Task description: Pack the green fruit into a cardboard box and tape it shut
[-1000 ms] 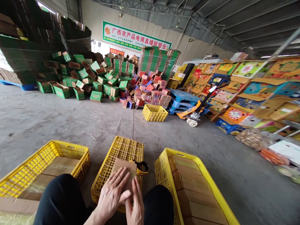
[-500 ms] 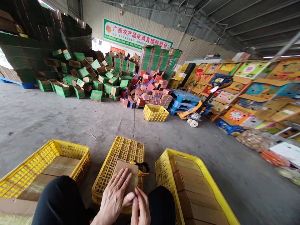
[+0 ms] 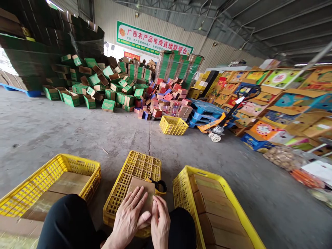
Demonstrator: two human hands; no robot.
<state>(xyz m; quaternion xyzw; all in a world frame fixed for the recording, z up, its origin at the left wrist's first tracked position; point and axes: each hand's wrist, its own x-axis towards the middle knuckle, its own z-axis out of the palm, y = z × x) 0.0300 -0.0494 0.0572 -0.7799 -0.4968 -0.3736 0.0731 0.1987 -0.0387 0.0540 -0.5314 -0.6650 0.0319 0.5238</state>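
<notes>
A small flat cardboard box (image 3: 148, 187) lies on an upturned yellow plastic crate (image 3: 136, 163) between my knees. My left hand (image 3: 131, 212) rests flat on the box top, fingers stretched out. At the box's near right edge, my right hand (image 3: 160, 216) is closed, thumb and fingers pinched together; whatever is between them is too small to make out. Just beyond the box lies a tool with a black ring and a yellow body (image 3: 161, 187), partly hidden by the box.
Yellow crates holding cardboard boxes stand left (image 3: 81, 164) and right (image 3: 181, 185) of me. Farther off are a yellow crate (image 3: 173, 126), a pallet jack (image 3: 219, 126), blue pallets (image 3: 207, 107), heaped green boxes (image 3: 109, 104) and stacked fruit cartons (image 3: 277, 77).
My right hand has moved up a little along the box's right edge, still pinched. My left hand stays flat on the box. The view has shifted slightly.
</notes>
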